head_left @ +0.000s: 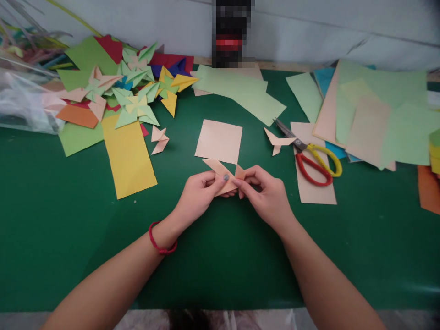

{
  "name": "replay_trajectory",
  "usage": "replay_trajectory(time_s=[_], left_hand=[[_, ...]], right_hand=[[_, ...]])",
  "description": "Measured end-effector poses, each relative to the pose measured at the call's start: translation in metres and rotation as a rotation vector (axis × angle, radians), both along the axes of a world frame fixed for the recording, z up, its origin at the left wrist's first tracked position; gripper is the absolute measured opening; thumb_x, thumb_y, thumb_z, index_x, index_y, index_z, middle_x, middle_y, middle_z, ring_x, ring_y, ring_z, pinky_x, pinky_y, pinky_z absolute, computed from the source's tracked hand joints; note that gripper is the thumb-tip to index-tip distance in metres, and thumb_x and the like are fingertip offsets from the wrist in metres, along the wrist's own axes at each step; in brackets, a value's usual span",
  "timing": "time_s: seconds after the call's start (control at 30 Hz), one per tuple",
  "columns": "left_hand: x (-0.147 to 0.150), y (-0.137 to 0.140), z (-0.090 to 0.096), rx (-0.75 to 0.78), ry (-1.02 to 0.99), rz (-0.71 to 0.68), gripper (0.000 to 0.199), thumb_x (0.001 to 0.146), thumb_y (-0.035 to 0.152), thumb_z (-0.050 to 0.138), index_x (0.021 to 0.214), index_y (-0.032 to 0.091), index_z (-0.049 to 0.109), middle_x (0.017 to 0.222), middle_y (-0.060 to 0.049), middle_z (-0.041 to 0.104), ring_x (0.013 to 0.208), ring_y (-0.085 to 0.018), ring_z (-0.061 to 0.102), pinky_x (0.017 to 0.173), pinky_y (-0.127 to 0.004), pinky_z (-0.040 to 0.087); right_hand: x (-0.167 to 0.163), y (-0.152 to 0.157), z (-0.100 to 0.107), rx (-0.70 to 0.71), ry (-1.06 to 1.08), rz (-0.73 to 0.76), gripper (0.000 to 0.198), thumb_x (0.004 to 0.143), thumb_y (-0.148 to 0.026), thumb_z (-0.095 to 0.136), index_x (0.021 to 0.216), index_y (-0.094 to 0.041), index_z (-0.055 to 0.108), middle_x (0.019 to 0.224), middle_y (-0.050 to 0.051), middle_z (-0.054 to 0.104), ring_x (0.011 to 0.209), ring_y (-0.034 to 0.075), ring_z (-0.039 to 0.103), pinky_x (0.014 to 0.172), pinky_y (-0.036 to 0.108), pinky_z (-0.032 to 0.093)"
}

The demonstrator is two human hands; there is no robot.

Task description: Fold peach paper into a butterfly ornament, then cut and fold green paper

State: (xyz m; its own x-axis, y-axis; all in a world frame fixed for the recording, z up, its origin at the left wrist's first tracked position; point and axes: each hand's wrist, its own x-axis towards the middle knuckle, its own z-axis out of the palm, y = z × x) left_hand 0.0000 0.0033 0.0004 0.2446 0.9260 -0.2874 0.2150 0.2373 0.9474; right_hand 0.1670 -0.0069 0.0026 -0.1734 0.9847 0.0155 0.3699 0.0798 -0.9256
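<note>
Between my two hands is a small folded piece of peach paper (223,173), with pointed flaps standing out at its top left and right. My left hand (202,188) pinches its left part between thumb and fingers. Its right corner is gripped by the thumb and fingertips of my right hand (261,185). The fingers behind the paper are partly hidden. Just beyond lies a flat peach paper square (219,141). One folded peach piece (160,140) rests to the left of the square, and another folded peach piece (277,141) lies to its right, by the scissors' blades.
Scissors (309,153) with red and yellow handles lie across a peach strip (316,188). Folded paper stars (137,106) and coloured sheets pile up at the back left, beside a clear plastic bag (27,101). A yellow sheet (129,158) and pale green sheets (405,133) lie on the green table (220,270).
</note>
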Motion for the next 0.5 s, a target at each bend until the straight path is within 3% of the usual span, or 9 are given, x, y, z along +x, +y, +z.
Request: replay_trajectory(time_s=[0.5], left_hand=[[0.0008,0.0007,0.0024,-0.053,-0.035,-0.003,0.029,0.086,0.038,0.054,0.075,0.015,0.069,0.075,-0.004,0.072,0.071,-0.015,0.066,0.068,-0.024,0.049]], right_hand=[[-0.0037,-0.0006,-0.0016,0.018,-0.102,-0.051,0.013,0.086,-0.033,0.056,0.084,-0.021,0.049,0.054,-0.007,0.055,0.048,0.008,0.051,0.054,0.022,0.041]])
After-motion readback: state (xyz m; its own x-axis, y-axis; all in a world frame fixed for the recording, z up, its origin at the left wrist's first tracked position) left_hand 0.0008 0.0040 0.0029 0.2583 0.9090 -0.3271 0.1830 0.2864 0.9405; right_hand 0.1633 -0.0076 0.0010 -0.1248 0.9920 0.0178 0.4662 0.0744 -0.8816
